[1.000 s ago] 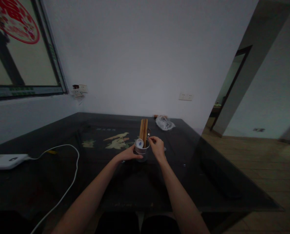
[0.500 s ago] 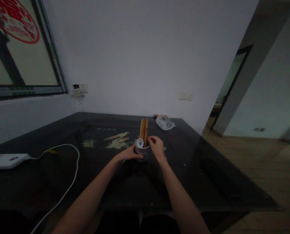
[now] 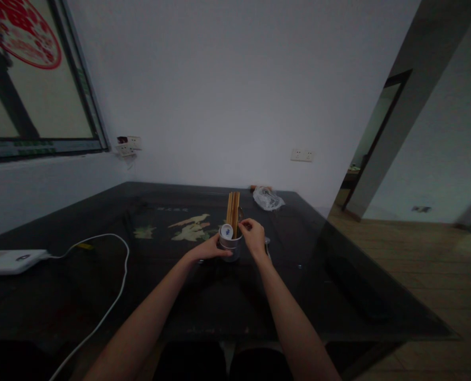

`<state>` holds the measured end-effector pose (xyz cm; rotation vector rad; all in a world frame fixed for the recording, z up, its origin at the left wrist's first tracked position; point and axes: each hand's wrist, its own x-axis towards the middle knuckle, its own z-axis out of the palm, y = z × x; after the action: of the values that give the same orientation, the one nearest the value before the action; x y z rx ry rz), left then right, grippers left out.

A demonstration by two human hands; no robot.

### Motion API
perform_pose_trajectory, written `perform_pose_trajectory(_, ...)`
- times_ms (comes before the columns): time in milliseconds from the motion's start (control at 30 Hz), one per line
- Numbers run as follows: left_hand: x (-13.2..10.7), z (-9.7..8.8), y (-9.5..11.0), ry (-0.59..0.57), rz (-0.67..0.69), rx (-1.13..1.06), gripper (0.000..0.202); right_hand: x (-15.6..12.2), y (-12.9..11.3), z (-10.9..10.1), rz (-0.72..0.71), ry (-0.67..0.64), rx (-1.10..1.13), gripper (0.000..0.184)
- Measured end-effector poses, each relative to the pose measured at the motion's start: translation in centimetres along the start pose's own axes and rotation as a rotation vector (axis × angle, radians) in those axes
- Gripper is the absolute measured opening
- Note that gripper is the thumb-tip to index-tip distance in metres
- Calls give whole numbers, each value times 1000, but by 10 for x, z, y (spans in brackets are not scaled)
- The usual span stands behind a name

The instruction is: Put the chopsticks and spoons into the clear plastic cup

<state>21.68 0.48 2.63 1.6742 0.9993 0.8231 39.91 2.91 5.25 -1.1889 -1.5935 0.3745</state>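
A light-coloured cylindrical holder (image 3: pixel 230 253) stands upright on the dark table, with my left hand (image 3: pixel 210 248) closed around its near left side. Several wooden chopsticks (image 3: pixel 232 209) rise out of it. A round white piece with a blue mark (image 3: pixel 227 231), perhaps a ceramic spoon, leans at the rim in front of them. My right hand (image 3: pixel 254 234) is at the holder's right rim, thumb and fingers pinched on a thin item that looks like a metal spoon (image 3: pixel 240 213), its rounded end upward beside the chopsticks. Another shiny spoon (image 3: pixel 267 245) lies on the table, partly behind my right wrist.
A crumpled clear plastic bag (image 3: pixel 267 199) lies near the wall at the back. On the left, a white power bank (image 3: pixel 15 262) has a white cable (image 3: pixel 125 264) curving to the table's front edge. A dark long object (image 3: pixel 356 288) lies at right.
Both hands stay at the holder. My right hand has shifted very slightly up and left, and the thin item in it stands a little differently beside the chopsticks.
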Motion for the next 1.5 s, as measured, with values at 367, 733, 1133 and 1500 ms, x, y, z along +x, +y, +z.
perform_pose_trajectory(367,-1,0,3,-7,-17,8,78,-6,-20,-8,30,-14,-175,14)
perform_pose_trajectory(733,1,-1,-3,10,-28,26,78,-7,-26,-13,55,-52,-276,20)
perform_pose_trajectory(1133,0,-1,-2,-10,-4,28,81,-5,-19,-19,60,5,-197,24)
perform_pose_trajectory(1500,-1,-6,2,1,1,27,80,5,-20,-38,15,48,115,31)
